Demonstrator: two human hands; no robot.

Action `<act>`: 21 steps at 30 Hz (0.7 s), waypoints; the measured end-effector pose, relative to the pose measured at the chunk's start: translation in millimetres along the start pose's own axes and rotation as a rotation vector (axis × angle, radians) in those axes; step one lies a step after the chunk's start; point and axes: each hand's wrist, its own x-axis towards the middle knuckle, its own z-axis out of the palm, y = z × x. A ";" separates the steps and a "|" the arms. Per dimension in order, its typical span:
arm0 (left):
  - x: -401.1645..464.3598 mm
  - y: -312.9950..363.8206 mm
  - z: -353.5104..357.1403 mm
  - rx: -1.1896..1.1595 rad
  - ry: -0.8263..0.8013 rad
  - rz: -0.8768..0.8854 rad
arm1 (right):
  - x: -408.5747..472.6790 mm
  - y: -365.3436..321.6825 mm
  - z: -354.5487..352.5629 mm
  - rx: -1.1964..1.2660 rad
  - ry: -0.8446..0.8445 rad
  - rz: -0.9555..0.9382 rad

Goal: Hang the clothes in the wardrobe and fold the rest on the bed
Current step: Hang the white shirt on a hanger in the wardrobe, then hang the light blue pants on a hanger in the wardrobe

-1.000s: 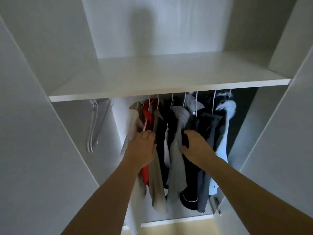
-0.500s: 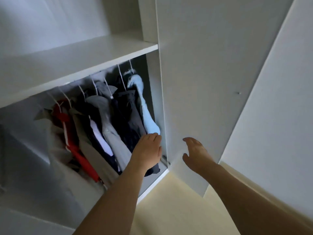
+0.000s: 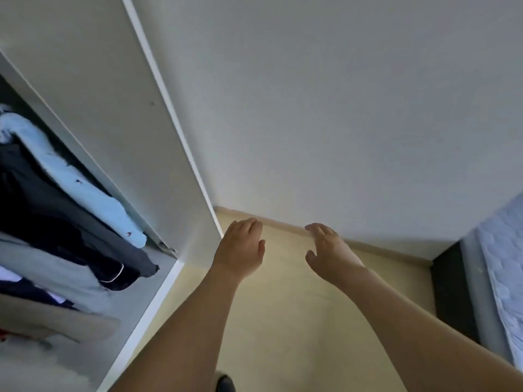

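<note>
The wardrobe [image 3: 158, 281] fills the left side of the view, its white door [image 3: 119, 114] swung open and slanting up and away from the lower frame. Inside it, the hung clothes [image 3: 56, 222] are packed close together: a pale blue shirt [image 3: 85, 190] lies nearest the door, then a dark navy garment [image 3: 51, 219] with thin white piping at its hem, a grey one [image 3: 48, 270], and a beige one [image 3: 62, 323] farthest from the door, with a sliver of red at the very edge. Just outside the wardrobe, past the door's edge, both bare arms reach forward over the yellowish floor [image 3: 283, 321]. The left hand [image 3: 240, 247] hovers just beside the door's lower corner, fingers relaxed and grasping nothing; whether it touches the door cannot be told. The right hand [image 3: 328, 250] is farther from the wardrobe, also slack and empty, fingers spread loosely toward the plain white wall [image 3: 339, 108]. Well apart from the wardrobe, at the right border, the bed [image 3: 506, 278] shows a quilted white mattress on a dark frame. No garment lies between the hands and the bed.
</note>
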 end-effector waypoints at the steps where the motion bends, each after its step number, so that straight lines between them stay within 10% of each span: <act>1: 3.3 26.7 10.2 -0.025 -0.015 0.029 | -14.2 25.6 -5.6 0.004 -0.001 0.045; 21: 46.0 328.4 128.8 -0.058 -0.306 0.496 | -215.5 287.2 -51.7 0.184 0.146 0.551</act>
